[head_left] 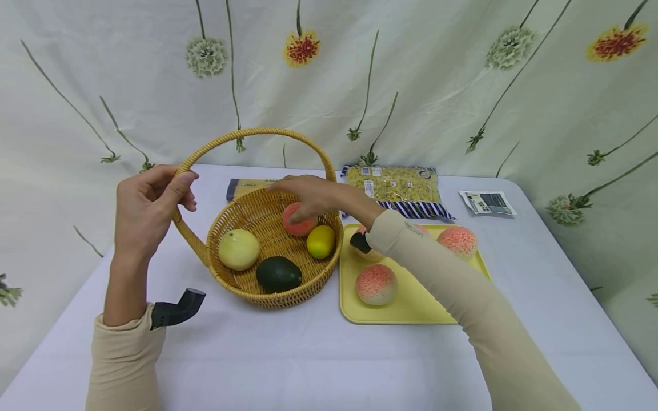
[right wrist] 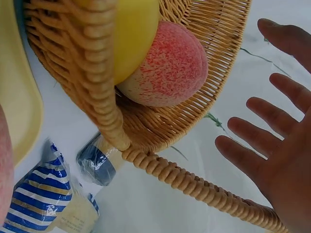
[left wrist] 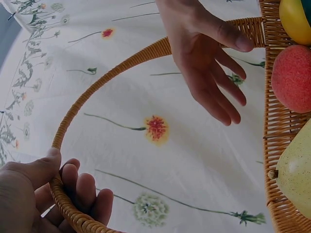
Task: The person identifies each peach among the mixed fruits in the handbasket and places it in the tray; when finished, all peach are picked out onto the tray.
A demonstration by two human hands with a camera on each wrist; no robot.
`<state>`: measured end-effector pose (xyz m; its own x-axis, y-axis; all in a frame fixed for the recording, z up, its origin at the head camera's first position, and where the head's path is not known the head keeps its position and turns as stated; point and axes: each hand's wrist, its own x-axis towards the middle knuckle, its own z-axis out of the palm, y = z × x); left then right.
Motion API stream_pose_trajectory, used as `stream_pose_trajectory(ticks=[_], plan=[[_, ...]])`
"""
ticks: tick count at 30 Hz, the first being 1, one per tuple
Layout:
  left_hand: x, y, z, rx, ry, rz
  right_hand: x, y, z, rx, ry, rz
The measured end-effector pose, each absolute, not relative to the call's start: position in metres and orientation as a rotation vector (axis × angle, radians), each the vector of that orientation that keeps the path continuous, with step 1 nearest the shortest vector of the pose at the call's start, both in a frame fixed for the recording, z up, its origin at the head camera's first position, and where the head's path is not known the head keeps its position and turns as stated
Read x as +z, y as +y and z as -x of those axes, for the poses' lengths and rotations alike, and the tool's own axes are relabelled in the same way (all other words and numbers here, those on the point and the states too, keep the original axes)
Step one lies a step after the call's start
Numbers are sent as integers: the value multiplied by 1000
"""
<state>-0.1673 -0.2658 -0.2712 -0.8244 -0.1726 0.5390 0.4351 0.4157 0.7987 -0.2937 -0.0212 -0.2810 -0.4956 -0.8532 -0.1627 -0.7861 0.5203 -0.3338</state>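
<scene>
My left hand (head_left: 146, 208) grips the wound handle (left wrist: 109, 75) of a round wicker basket (head_left: 277, 301) on its left side. Over the basket's far right part is my right hand (head_left: 311, 193), its fingers spread and straight in the right wrist view, holding nothing. Just below that hand a pink peach (right wrist: 172, 65) lies in the basket. Beside it sits a yellow lemon (head_left: 321, 242). A dark green avocado (head_left: 278, 274) lies at the basket's near side, and a pale yellow-green pear (head_left: 239, 249) at its left.
Right of the basket, a yellow tray (head_left: 411, 311) bears several peaches, one of them a near peach (head_left: 377, 284); my right forearm hides part of it. Behind stand a pasta bag (head_left: 393, 181) and a dark-ended pack (head_left: 247, 186). A small sachet (head_left: 488, 202) lies far right.
</scene>
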Motion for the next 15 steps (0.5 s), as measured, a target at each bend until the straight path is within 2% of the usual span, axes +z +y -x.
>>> stream_pose_trajectory(ticks=[15], plan=[[-272,-266,167,-1427,-2118,223,-306,-39,309,-332,2394,1274]])
